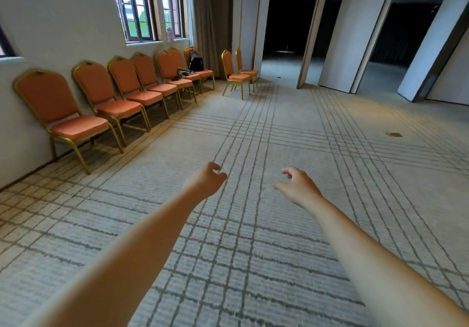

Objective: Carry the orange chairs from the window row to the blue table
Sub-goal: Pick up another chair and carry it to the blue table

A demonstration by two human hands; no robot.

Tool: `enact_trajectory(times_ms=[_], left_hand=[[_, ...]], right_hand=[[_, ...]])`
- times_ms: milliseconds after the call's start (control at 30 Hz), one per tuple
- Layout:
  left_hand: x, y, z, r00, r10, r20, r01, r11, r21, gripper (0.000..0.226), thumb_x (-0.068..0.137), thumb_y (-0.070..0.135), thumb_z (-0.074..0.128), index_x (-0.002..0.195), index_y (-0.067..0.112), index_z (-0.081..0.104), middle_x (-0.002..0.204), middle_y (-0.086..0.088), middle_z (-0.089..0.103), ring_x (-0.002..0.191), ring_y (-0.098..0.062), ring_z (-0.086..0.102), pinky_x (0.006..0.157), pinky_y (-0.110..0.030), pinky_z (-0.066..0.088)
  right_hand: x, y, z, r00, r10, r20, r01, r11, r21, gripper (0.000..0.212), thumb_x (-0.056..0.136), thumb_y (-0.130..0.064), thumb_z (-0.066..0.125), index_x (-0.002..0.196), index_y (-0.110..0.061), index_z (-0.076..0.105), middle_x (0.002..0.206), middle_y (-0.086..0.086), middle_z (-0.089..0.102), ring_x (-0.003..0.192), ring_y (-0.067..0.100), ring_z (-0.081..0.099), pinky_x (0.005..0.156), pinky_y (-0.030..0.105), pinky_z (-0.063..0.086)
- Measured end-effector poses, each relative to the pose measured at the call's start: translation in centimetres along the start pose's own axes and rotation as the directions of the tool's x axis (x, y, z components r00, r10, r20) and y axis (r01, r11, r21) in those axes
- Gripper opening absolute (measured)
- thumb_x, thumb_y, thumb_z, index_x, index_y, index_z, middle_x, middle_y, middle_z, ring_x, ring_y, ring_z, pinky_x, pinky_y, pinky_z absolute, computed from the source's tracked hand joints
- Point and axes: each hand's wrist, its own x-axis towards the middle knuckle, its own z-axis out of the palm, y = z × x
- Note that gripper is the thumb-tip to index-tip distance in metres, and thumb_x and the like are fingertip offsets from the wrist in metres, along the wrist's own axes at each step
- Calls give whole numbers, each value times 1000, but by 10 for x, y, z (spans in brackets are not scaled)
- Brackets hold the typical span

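Several orange chairs with gold frames stand in a row along the left wall under the windows; the nearest chair (61,113) is at the left, well ahead of my hands. Two more orange chairs (234,71) stand apart at the far end of the row, side by side. My left hand (206,180) and my right hand (298,185) reach out over the carpet, fingers loosely curled, holding nothing. Neither hand touches a chair. No blue table is in view.
A black bag (196,63) and some small items lie on the far chairs of the row. Patterned carpet (253,136) stretches ahead. White partition panels (337,47) stand at the back right, with dark openings between them. A small round floor fitting (394,134) sits at right.
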Motion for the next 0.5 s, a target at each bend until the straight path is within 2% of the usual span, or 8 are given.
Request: enact_trajectory(times_ms=[233, 500], left_hand=[[209, 6, -4, 1000, 25, 9, -25, 999, 29, 49, 94, 47, 50, 136, 22, 46, 128, 0, 58, 103, -18, 59, 90, -35, 50], [422, 38, -4, 997, 39, 64, -43, 997, 63, 47, 92, 46, 52, 134, 24, 48, 127, 2, 60, 106, -19, 60, 93, -37, 50]], right_hand=[[202, -16, -2, 999, 12, -53, -11, 1000, 25, 56, 91, -38, 63, 142, -22, 45, 146, 7, 43, 126, 23, 49, 97, 38, 45], [392, -19, -15, 993, 75, -90, -67, 994, 88, 60, 90, -45, 64, 142, -23, 46, 147, 2, 44, 130, 19, 47, 93, 33, 42]])
